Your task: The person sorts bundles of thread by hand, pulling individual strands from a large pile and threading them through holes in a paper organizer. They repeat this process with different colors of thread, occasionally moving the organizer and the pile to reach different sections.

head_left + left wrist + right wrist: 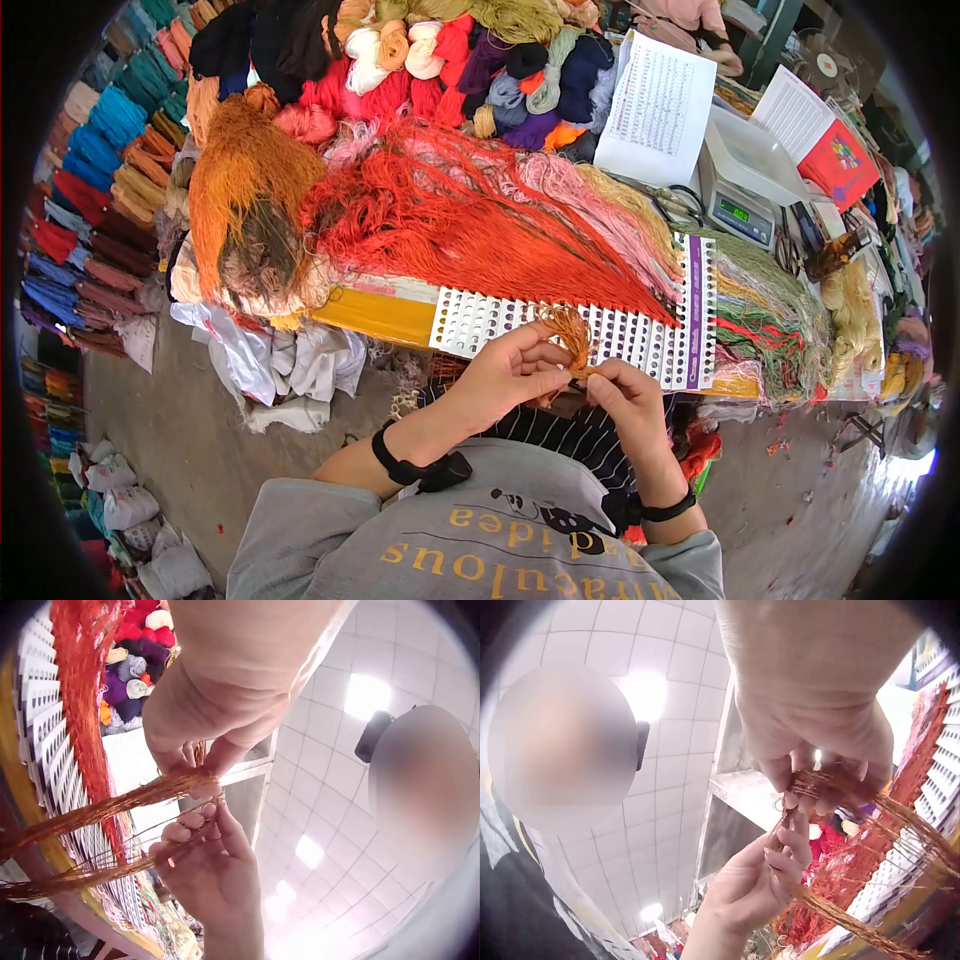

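Thread (pixel 573 343), rust-brown, fine and wiry, bunches between our hands, in front of the white, round-holed card (pixel 650 345). Our left hand (pixel 515 372) curls its fingers round it; our right hand (pixel 628 398) pinches strands alongside. We seem to be tying or parting it, which calls for steady tension.

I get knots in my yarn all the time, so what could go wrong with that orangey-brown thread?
The rust-coloured thread bundle might tangle, because some thin strands hang apart from the thicker lengths. It could slip if either the left hand or the right hand loosens its fingers. And a loose strand might catch on the white perforated cards nearby, or mix with the red threads spread beyond them.
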Motion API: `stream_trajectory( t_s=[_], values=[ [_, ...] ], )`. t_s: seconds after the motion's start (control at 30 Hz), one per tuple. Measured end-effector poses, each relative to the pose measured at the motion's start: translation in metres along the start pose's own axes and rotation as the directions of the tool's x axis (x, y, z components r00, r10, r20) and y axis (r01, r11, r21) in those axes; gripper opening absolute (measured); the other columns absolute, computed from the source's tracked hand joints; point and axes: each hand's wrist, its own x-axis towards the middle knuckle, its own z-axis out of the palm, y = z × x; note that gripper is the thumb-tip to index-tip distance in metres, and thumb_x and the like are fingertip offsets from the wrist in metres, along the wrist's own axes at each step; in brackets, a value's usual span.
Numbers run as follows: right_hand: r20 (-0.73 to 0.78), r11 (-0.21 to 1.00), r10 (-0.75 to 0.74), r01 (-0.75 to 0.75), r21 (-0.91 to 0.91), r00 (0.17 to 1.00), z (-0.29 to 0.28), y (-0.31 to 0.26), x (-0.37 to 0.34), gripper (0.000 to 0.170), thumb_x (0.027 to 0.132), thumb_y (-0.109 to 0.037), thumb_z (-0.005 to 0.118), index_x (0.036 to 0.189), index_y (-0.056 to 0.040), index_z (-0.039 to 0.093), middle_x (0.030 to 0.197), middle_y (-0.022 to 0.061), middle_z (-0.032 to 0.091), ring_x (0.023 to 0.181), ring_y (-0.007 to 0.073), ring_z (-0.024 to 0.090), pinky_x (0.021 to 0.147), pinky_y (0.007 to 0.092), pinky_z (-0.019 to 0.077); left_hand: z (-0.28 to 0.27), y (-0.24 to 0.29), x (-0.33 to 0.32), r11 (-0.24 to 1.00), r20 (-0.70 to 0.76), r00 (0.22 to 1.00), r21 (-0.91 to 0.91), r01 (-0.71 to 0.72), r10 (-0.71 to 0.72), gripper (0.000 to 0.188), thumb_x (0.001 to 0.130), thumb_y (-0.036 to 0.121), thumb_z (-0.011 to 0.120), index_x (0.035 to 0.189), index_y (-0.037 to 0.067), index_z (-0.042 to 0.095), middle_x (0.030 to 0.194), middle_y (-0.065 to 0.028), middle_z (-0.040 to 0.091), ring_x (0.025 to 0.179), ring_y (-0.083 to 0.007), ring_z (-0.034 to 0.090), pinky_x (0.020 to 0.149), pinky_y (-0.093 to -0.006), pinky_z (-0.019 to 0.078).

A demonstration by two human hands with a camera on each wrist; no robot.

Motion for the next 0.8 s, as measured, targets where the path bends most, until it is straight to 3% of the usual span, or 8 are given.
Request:
stream_trajectory(
  t_s=[0.07, 0.17, 0.23, 0.33, 0.57, 0.8],
  values=[
    [-0.026, 0.998, -0.039, 0.041, 0.05, 0.999, 0.001, 0.0, 0.001, 0.014, 0.089, -0.011, 0.058, 0.092, 0.0019, 0.06, 0.084, 0.0017, 0.06, 0.073, 0.0058, 0.051, 0.066, 0.0197, 0.0405, -0.001, -0.002, 0.0, 0.999, -0.031, 0.999, 0.051, -0.007, 0.009, 0.045, 0.088, 0.004, 0.057, 0.129, 0.0, 0.04, 0.096, -0.0069, 0.061, 0.082, -0.0103, 0.059, 0.066, -0.0219, 0.0491],
    [-0.101, 0.997, -0.074, 0.074, -0.005, 0.992, 0.002, -0.002, 0.001, 0.018, 0.091, -0.012, 0.052, 0.089, 0.0034, 0.059, 0.082, 0.0069, 0.062, 0.074, 0.0128, 0.058, 0.071, 0.0244, 0.0455, -0.005, 0.002, 0.0, 0.987, -0.019, 1.0, 0.162, 0.001, 0.002, 0.047, 0.088, 0.004, 0.056, 0.132, 0.0, 0.038, 0.091, -0.0071, 0.061, 0.079, -0.0096, 0.058, 0.066, -0.0219, 0.0483],
    [-0.133, 0.995, -0.038, 0.05, 0.088, 0.99, 0.002, 0.0, 0.001, 0.019, 0.092, -0.013, 0.049, 0.091, 0.0036, 0.058, 0.082, 0.0092, 0.063, 0.074, 0.0147, 0.06, 0.071, 0.0255, 0.0474, -0.006, 0.002, -0.001, 0.99, -0.015, 1.0, 0.141, -0.001, 0.003, 0.048, 0.089, 0.004, 0.056, 0.132, 0.0, 0.037, 0.09, -0.0071, 0.061, 0.079, -0.0095, 0.058, 0.067, -0.0222, 0.0482],
    [-0.088, 0.979, 0.035, -0.017, 0.203, 0.996, 0.003, -0.004, 0.0, 0.021, 0.093, -0.015, 0.05, 0.094, 0.0045, 0.059, 0.081, 0.006, 0.063, 0.073, 0.0104, 0.058, 0.068, 0.0232, 0.0464, -0.006, 0.0, -0.001, 0.996, -0.017, 1.0, 0.089, -0.018, 0.02, 0.048, 0.089, 0.003, 0.056, 0.133, 0.0, 0.037, 0.089, -0.0071, 0.062, 0.079, -0.0094, 0.057, 0.069, -0.0226, 0.0481],
    [-0.037, 0.979, 0.044, -0.035, 0.199, 0.998, 0.006, -0.002, -0.001, 0.016, 0.09, -0.01, 0.055, 0.1, 0.0024, 0.058, 0.082, 0.0047, 0.062, 0.072, 0.0088, 0.057, 0.065, 0.0219, 0.0466, -0.001, -0.004, -0.001, 0.991, 0.015, 0.995, 0.09, -0.096, 0.095, 0.044, 0.088, 0.001, 0.056, 0.128, -0.001, 0.041, 0.093, -0.0054, 0.06, 0.083, -0.0088, 0.057, 0.073, -0.0224, 0.0478],
    [-0.063, 0.993, 0.016, -0.008, 0.122, 0.998, 0.009, 0.005, 0.002, 0.013, 0.088, -0.008, 0.058, 0.096, 0.0014, 0.054, 0.086, 0.0023, 0.059, 0.074, 0.006, 0.055, 0.064, 0.0203, 0.0457, 0.003, -0.007, -0.002, 0.996, -0.017, 0.999, 0.086, -0.032, 0.034, 0.041, 0.087, 0.002, 0.058, 0.126, -0.001, 0.043, 0.091, -0.0045, 0.061, 0.083, -0.0077, 0.057, 0.076, -0.0213, 0.0466]
  ],
)
